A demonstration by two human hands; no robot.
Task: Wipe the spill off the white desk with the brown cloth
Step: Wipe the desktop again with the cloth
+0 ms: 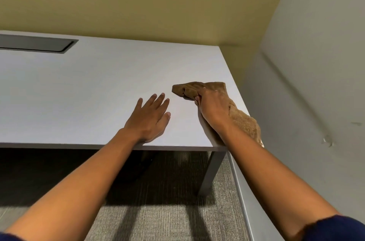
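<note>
The brown cloth (pixel 243 120) lies bunched along the right edge of the white desk (pixel 83 90), near its front right corner. My right hand (pixel 212 106) presses down on the cloth and its fingers grip a fold of it. My left hand (pixel 150 118) rests flat on the desk just left of the cloth, fingers spread, holding nothing. I cannot make out any spill on the desk surface.
A grey recessed panel (pixel 37 43) is set into the desk at the back left. A yellow wall stands behind the desk and a grey wall (pixel 316 82) close on the right. A grey desk leg (pixel 212 173) stands on carpet below.
</note>
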